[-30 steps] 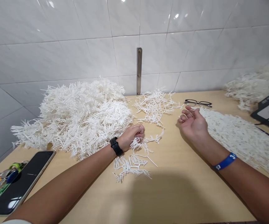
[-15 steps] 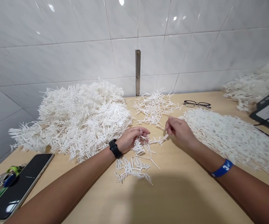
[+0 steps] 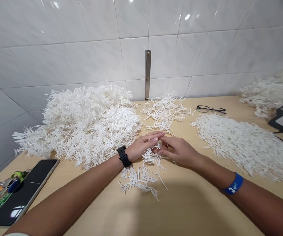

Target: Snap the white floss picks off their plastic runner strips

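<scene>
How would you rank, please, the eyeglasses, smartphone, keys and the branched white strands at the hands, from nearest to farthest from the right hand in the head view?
1. Branched white strands: at the right hand, mostly on its left.
2. Eyeglasses: beyond the hand, to its right.
3. Smartphone: well over to the left.
4. Keys: past the smartphone, farther left.

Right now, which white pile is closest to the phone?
The big bushy pile on the left: the phone lies just in front; other piles sit farther right.
</scene>
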`<state>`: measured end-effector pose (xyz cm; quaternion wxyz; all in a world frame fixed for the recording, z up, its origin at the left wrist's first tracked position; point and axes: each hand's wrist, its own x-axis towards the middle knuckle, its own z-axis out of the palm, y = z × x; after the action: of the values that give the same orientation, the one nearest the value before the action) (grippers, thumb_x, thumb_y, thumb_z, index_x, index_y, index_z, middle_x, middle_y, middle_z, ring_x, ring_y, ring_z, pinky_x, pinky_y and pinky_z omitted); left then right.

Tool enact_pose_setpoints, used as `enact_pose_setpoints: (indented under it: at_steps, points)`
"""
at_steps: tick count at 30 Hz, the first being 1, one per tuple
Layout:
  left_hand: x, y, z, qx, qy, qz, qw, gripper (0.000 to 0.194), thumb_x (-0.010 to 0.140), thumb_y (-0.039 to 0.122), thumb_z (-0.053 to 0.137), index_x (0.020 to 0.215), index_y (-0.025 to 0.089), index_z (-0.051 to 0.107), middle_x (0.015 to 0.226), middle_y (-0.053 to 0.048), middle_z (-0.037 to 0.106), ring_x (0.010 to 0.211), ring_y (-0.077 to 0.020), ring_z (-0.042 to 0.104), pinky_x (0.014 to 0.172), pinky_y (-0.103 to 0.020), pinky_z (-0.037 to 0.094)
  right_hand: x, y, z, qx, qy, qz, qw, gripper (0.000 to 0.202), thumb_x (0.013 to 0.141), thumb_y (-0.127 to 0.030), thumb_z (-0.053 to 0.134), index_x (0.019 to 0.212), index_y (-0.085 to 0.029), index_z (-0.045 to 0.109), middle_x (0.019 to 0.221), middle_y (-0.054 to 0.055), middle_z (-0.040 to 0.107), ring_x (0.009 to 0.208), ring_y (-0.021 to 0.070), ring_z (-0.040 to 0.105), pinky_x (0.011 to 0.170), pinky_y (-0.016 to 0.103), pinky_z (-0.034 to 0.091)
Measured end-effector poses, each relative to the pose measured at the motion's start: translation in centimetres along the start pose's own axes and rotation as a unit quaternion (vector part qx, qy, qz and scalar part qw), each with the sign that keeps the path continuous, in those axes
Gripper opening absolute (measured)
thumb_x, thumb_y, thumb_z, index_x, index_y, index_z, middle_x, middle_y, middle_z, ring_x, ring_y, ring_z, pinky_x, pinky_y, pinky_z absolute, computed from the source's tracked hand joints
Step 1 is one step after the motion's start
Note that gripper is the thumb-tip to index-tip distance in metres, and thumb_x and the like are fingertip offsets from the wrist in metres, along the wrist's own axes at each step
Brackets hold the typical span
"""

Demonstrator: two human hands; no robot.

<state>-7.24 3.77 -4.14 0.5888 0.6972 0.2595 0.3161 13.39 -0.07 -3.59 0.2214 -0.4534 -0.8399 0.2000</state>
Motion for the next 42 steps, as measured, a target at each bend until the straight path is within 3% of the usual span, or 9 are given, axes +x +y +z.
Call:
enact_pose_setpoints:
  at_steps: [6, 9, 13, 17, 20, 25, 29, 35, 42]
  points:
    - [0.0, -0.1, 0.3, 0.007, -0.043, -0.052, 0.998, 0.059, 0.088, 0.058, 0.055, 0.130, 0.018, 0.062, 0.132, -0.014, 0.061, 0.111, -0.0270, 0.061, 0.095, -0.039, 0.047, -0.2, 0.1, 0.9, -0.014, -0.023, -0.084, 0.996, 0.023, 0.096, -0.038, 0.050, 0.098, -0.021, 0.066, 0.089, 0.005, 0.069, 0.076, 0.0168, 0.059, 0.068, 0.026, 0.039]
    - [0.0, -0.3, 0.5, 0.008, -0.011, -0.041, 0.999, 0.054, 0.086, 0.057, 0.058, 0.118, 0.014, 0.069, 0.123, -0.014, 0.066, 0.110, -0.0255, 0.061, 0.095, -0.035, 0.046, -0.1, 0.3, 1.3, -0.011, -0.025, -0.092, 0.995, 0.027, 0.097, -0.034, 0.046, 0.085, -0.019, 0.066, 0.084, 0.005, 0.068, 0.074, 0.0163, 0.058, 0.067, 0.026, 0.038]
    - [0.2, -0.7, 0.6, -0.038, 0.029, -0.064, 0.997, 0.047, 0.081, 0.055, 0.065, 0.094, 0.011, 0.073, 0.102, -0.012, 0.072, 0.090, -0.0217, 0.064, 0.084, -0.032, 0.048, -0.1, 0.4, 1.4, 0.030, -0.038, -0.057, 0.997, 0.032, 0.098, -0.035, 0.044, 0.075, -0.019, 0.060, 0.070, 0.001, 0.060, 0.062, 0.0137, 0.051, 0.060, 0.025, 0.035]
    - [0.6, -1.1, 0.6, -0.138, 0.088, -0.081, 0.983, 0.044, 0.078, 0.054, 0.069, 0.070, 0.012, 0.060, 0.090, -0.011, 0.071, 0.078, -0.0170, 0.063, 0.077, -0.030, 0.048, -0.1, 0.3, 1.5, 0.069, -0.057, -0.096, 0.991, 0.037, 0.099, -0.034, 0.041, 0.067, -0.019, 0.051, 0.068, 0.000, 0.052, 0.064, 0.0138, 0.047, 0.063, 0.026, 0.035]
    - [0.8, -1.1, 0.4, -0.219, 0.109, -0.106, 0.964, 0.047, 0.074, 0.055, 0.073, 0.068, 0.013, 0.053, 0.088, -0.009, 0.069, 0.076, -0.0158, 0.062, 0.076, -0.030, 0.049, 0.0, 0.3, 1.5, 0.094, -0.060, -0.135, 0.985, 0.034, 0.099, -0.032, 0.041, 0.069, -0.019, 0.052, 0.077, 0.003, 0.056, 0.073, 0.0156, 0.050, 0.069, 0.027, 0.039]
    - [0.6, -0.7, 0.4, -0.137, 0.054, -0.091, 0.985, 0.050, 0.075, 0.059, 0.069, 0.089, 0.012, 0.060, 0.079, -0.004, 0.062, 0.069, -0.0126, 0.055, 0.066, -0.025, 0.043, 0.2, 0.9, 1.2, 0.107, 0.030, -0.069, 0.991, 0.031, 0.098, -0.036, 0.044, 0.076, -0.020, 0.058, 0.070, 0.001, 0.057, 0.067, 0.0153, 0.050, 0.065, 0.027, 0.037]
    - [0.4, 0.0, 0.4, -0.017, -0.026, -0.071, 0.997, 0.048, 0.077, 0.061, 0.066, 0.082, 0.014, 0.057, 0.072, 0.000, 0.054, 0.065, -0.0112, 0.047, 0.061, -0.024, 0.035, 0.2, 0.9, 0.9, 0.100, 0.061, -0.052, 0.992, 0.039, 0.097, -0.039, 0.044, 0.064, -0.019, 0.052, 0.060, -0.001, 0.051, 0.059, 0.0132, 0.045, 0.060, 0.027, 0.033]
    - [0.2, -0.2, 0.4, 0.052, -0.080, -0.047, 0.994, 0.051, 0.083, 0.065, 0.055, 0.069, 0.016, 0.047, 0.063, 0.004, 0.038, 0.059, -0.0095, 0.033, 0.056, -0.024, 0.027, 0.3, 0.7, 1.0, 0.217, -0.042, -0.063, 0.973, 0.042, 0.095, -0.049, 0.044, 0.070, -0.017, 0.054, 0.066, 0.000, 0.051, 0.062, 0.0130, 0.045, 0.061, 0.026, 0.036]
    - [-0.2, 0.3, 0.8, -0.031, -0.098, -0.076, 0.992, 0.059, 0.076, 0.072, 0.058, 0.062, 0.016, 0.043, 0.060, 0.004, 0.037, 0.056, -0.0085, 0.031, 0.055, -0.025, 0.025, 0.3, 0.5, 0.4, 0.305, -0.120, -0.039, 0.944, 0.047, 0.092, -0.057, 0.047, 0.064, -0.019, 0.046, 0.062, -0.003, 0.043, 0.059, 0.0113, 0.039, 0.057, 0.025, 0.033]
